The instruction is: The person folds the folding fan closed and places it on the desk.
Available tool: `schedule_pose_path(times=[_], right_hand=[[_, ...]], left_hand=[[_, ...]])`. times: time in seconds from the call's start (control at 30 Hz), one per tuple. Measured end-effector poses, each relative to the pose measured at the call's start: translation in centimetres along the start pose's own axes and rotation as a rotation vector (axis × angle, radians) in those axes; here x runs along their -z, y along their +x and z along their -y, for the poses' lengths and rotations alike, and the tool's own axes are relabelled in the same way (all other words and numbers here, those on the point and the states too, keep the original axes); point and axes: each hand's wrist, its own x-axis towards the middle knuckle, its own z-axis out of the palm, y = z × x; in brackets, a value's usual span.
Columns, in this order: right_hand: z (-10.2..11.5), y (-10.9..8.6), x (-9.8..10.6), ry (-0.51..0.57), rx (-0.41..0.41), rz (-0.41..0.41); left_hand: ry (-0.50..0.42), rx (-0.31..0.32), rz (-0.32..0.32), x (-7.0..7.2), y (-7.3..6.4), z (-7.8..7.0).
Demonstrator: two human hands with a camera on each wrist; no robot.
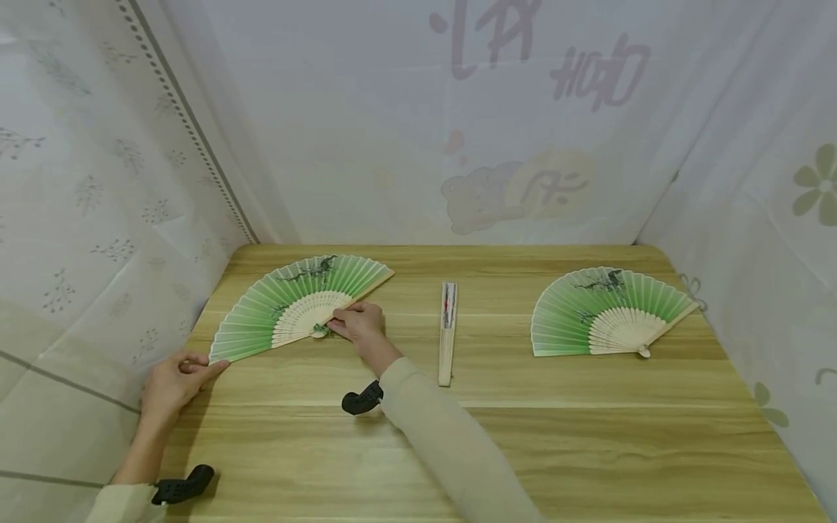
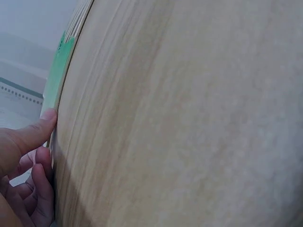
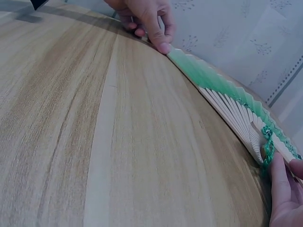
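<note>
A green folding fan (image 1: 304, 309) with a dark printed branch lies spread at the table's left side. My left hand (image 1: 171, 385) pinches its lower left corner, thumb (image 2: 40, 130) along the outer stick in the left wrist view. Close to the pivot, my right hand (image 1: 362, 327) grips the fan's right guard stick between thumb and fingers. A green braided cord (image 3: 268, 144) hangs at the pivot beside the right fingers. Part of the right hand is cut off in the right wrist view.
A second green fan (image 1: 608, 316) lies spread at the right. Between the two, a folded fan (image 1: 447, 334) stands lengthwise on the wooden table (image 1: 588, 428). Pale printed curtains (image 1: 366, 145) close off the back and sides. Black wrist mounts (image 1: 183, 485) stick out from both sleeves.
</note>
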Motion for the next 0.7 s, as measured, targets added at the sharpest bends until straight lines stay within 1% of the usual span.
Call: schedule_pose_path(times=[0.1, 0.2, 0.27, 0.37, 0.47, 0.57, 0.63, 0.7], right_hand=[[0.2, 0.0, 0.2, -0.023, -0.008, 0.023], [0.4, -0.1, 0.4, -0.041, -0.01, 0.051], [0.8, -0.1, 0.6, -0.048, -0.014, 0.074], [1.4, -0.1, 1.0, -0.056, -0.02, 0.119], [2.4, -0.1, 1.3, -0.072, -0.005, 0.168], [3.5, -0.1, 1.9, -0.082, 0.009, 0.21], [4.2, 0.0, 2.4, -0.083, 0.008, 0.235], [5.0, -0.1, 3.0, -0.085, -0.003, 0.256]], left_hand=[[-0.045, -0.023, -0.007, 0.0, -0.3, -0.1], [-0.113, -0.047, -0.013, -0.1, -0.4, -0.2], [-0.145, -0.06, -0.016, -0.2, -0.4, -0.3], [-0.151, -0.065, -0.02, -0.2, -0.3, -0.3], [-0.169, -0.079, -0.034, -0.3, 0.0, -0.5], [-0.198, -0.122, -0.056, -0.4, 0.4, -1.0], [-0.222, -0.157, -0.069, -0.4, 0.7, -1.4], [-0.228, -0.199, -0.089, -0.5, 0.9, -1.9]])
